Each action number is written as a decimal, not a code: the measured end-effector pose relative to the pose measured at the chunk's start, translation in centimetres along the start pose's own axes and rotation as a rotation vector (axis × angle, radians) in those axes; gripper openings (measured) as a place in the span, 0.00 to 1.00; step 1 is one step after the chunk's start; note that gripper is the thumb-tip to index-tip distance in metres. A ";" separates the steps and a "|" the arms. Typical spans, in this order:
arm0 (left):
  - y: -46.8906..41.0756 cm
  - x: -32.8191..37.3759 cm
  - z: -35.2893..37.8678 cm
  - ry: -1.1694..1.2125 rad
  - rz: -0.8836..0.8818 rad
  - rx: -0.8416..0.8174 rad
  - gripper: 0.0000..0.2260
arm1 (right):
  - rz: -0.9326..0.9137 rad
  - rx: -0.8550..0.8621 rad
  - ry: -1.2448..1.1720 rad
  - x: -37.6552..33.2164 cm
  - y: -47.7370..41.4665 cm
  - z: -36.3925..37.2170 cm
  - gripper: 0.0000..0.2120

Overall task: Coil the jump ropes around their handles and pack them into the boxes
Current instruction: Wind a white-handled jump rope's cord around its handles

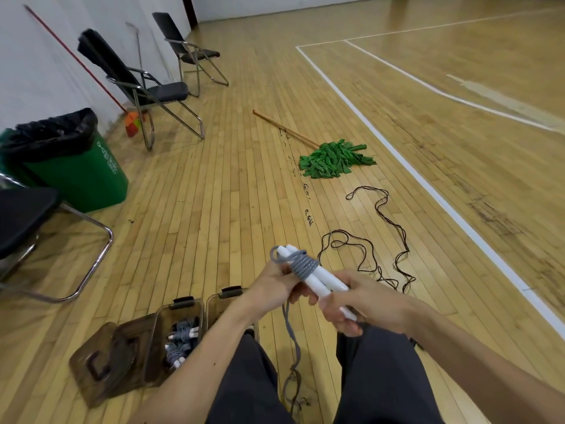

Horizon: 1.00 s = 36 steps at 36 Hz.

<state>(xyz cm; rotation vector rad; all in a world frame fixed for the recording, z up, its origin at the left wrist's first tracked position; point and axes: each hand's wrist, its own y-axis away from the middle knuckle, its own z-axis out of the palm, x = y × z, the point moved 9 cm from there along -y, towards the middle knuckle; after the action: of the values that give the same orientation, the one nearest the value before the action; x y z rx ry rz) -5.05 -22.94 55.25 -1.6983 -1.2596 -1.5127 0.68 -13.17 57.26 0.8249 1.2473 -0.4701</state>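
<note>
Your right hand (pixel 363 304) grips the near end of the paired white handles (pixel 321 278). Your left hand (pixel 275 286) clasps them under the grey rope (pixel 302 264) coil, whose tail hangs at six o'clock. At eight o'clock an open box (pixel 153 341) holds coiled ropes (pixel 180 338). At one o'clock lies a black rope (pixel 367 240), with a green mop (pixel 333 160) beyond.

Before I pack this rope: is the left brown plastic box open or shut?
Open: the brown translucent plastic box shows coiled grey ropes inside; a lid lies alongside.

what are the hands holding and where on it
Both hold the pair of white plastic jump rope handles: the right hand grips their near ends, the left hand holds them at the grey rope coil.
</note>
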 end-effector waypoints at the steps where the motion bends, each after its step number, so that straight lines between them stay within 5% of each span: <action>1: 0.1 0.2 0.3 0.009 0.010 -0.015 0.17 | -0.010 0.002 -0.051 -0.1 -0.2 -0.1 0.08; 9: 0.2 -0.4 0.9 0.031 -0.022 -0.051 0.16 | -0.057 0.178 -0.059 0.4 -0.9 -2.5 0.03; 16: 0.8 -2.8 0.3 -0.018 -0.114 -0.051 0.17 | -0.040 0.383 0.049 0.4 0.0 -6.7 0.10; 24: 1.2 0.9 0.8 -0.726 0.089 0.025 0.15 | 0.068 0.453 0.094 3.1 -0.2 -9.0 0.10; 36: 1.4 6.1 1.5 -1.234 0.323 -0.067 0.17 | 0.200 0.343 0.267 4.3 -1.0 -7.2 0.09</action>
<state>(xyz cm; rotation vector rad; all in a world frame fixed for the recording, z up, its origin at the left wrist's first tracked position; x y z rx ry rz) -3.54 -20.50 60.97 -2.8296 -1.3001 -0.1936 -3.41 -7.79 52.17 1.3257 1.3290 -0.4262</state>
